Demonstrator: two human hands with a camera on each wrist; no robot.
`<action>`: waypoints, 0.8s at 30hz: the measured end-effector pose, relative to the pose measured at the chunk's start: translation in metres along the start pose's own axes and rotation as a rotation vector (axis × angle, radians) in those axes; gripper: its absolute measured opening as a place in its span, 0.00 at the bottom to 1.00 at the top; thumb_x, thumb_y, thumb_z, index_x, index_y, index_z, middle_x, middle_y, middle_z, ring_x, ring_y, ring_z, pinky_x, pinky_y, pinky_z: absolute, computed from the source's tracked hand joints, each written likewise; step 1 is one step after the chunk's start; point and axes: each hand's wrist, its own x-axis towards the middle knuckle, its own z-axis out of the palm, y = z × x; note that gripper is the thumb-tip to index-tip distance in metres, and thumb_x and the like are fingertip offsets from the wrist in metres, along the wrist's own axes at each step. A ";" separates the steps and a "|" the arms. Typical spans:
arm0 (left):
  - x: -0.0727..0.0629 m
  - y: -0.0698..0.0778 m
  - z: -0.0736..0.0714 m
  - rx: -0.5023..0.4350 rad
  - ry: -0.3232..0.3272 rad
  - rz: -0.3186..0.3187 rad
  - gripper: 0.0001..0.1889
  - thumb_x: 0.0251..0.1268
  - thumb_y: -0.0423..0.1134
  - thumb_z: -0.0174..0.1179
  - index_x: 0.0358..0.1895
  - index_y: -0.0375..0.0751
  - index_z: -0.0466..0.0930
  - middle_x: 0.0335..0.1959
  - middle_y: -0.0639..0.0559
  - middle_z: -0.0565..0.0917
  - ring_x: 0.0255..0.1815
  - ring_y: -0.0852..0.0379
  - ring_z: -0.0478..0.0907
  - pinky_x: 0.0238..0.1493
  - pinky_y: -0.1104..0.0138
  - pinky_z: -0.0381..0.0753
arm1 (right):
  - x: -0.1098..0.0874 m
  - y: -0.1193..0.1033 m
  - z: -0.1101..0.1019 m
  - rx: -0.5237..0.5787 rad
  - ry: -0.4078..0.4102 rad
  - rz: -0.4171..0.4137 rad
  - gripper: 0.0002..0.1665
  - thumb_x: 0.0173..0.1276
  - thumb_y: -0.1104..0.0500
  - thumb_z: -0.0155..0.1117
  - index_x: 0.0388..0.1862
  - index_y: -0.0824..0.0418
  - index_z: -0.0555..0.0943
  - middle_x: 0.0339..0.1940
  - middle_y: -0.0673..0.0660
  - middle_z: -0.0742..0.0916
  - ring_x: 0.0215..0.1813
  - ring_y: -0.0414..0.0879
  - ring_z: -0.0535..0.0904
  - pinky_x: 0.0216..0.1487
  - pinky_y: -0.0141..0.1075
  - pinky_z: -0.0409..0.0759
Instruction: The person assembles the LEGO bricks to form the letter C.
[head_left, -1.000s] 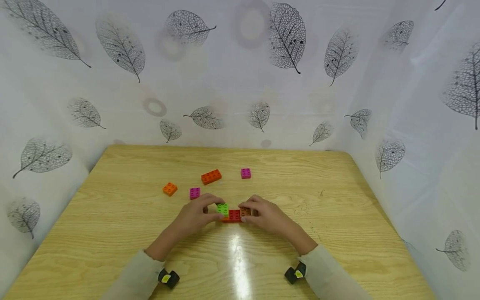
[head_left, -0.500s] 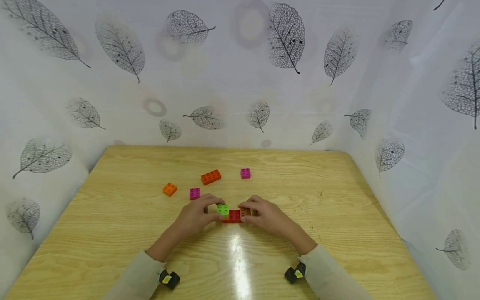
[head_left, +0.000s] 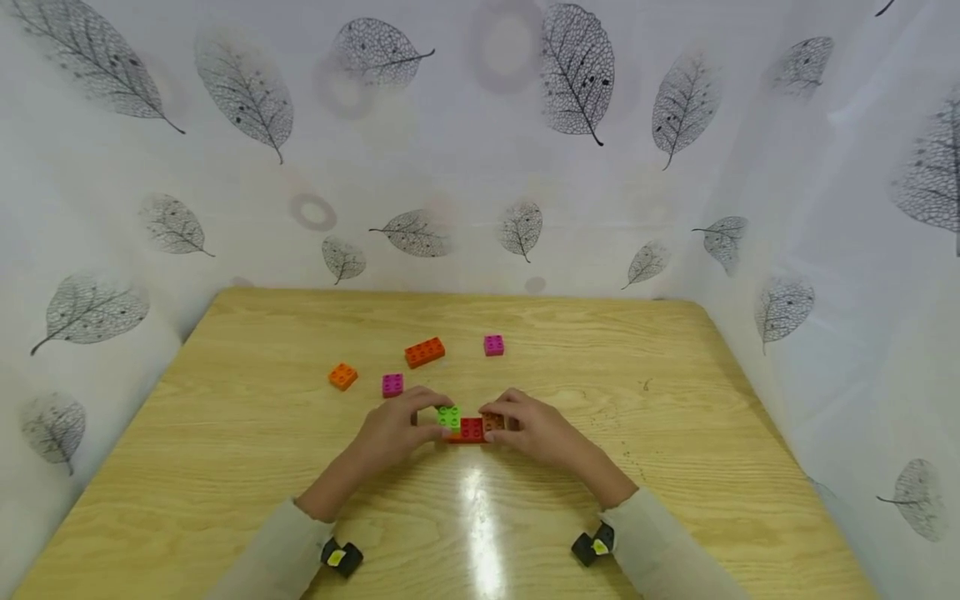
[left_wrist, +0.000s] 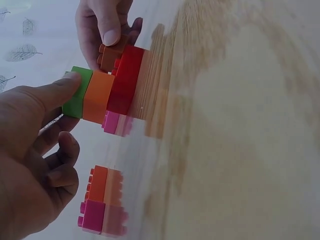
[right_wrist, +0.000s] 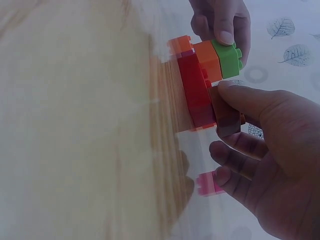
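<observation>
A long red toy brick lies on the table between the two hands. Stacked at its left end are an orange brick and, on top of that, a light green brick. My left hand pinches the green brick between thumb and fingers. At the red brick's right end, a brown brick sits against its studs, pinched by my right hand. The studs in the middle of the red brick show between the two stacks in the head view.
Beyond the hands lie a long orange-red brick, a small orange brick, a magenta brick near the left hand and another magenta brick. A leaf-patterned curtain stands behind the wooden table.
</observation>
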 end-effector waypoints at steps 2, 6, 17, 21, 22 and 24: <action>0.000 -0.001 0.000 -0.035 -0.012 -0.011 0.17 0.65 0.52 0.68 0.57 0.65 0.81 0.51 0.69 0.80 0.32 0.59 0.72 0.30 0.66 0.73 | 0.000 0.000 0.000 0.000 -0.002 -0.003 0.24 0.74 0.47 0.64 0.66 0.51 0.80 0.53 0.46 0.80 0.44 0.39 0.76 0.42 0.33 0.77; 0.000 -0.003 0.000 -0.126 -0.047 -0.028 0.19 0.66 0.53 0.67 0.59 0.62 0.80 0.53 0.65 0.79 0.31 0.57 0.73 0.30 0.65 0.76 | 0.001 0.001 0.001 -0.001 -0.001 -0.004 0.24 0.74 0.46 0.63 0.66 0.51 0.80 0.53 0.46 0.80 0.45 0.39 0.76 0.42 0.33 0.77; -0.001 -0.013 -0.020 -0.232 -0.104 -0.068 0.26 0.68 0.52 0.65 0.67 0.51 0.76 0.56 0.53 0.80 0.32 0.52 0.74 0.29 0.63 0.78 | 0.001 0.004 0.003 -0.012 0.002 0.000 0.24 0.74 0.45 0.63 0.66 0.49 0.80 0.53 0.44 0.80 0.43 0.38 0.75 0.41 0.32 0.76; -0.001 -0.021 -0.030 -0.185 -0.054 -0.058 0.25 0.69 0.52 0.64 0.66 0.49 0.77 0.57 0.50 0.80 0.40 0.52 0.74 0.38 0.63 0.77 | 0.002 0.004 0.003 -0.014 0.001 0.000 0.25 0.74 0.45 0.63 0.66 0.50 0.80 0.53 0.44 0.80 0.43 0.37 0.75 0.41 0.32 0.76; 0.000 -0.023 -0.032 -0.177 -0.042 -0.057 0.26 0.69 0.53 0.64 0.66 0.49 0.77 0.58 0.49 0.80 0.42 0.52 0.74 0.41 0.63 0.77 | 0.002 0.004 0.004 -0.014 0.001 0.000 0.25 0.74 0.45 0.63 0.66 0.50 0.80 0.53 0.44 0.80 0.43 0.37 0.75 0.41 0.32 0.76; 0.001 -0.026 -0.036 -0.169 -0.022 -0.068 0.26 0.69 0.54 0.64 0.66 0.48 0.77 0.60 0.48 0.79 0.48 0.51 0.73 0.47 0.60 0.77 | 0.002 0.004 0.004 -0.018 0.002 -0.001 0.25 0.74 0.46 0.63 0.66 0.50 0.80 0.53 0.44 0.80 0.43 0.37 0.75 0.41 0.32 0.76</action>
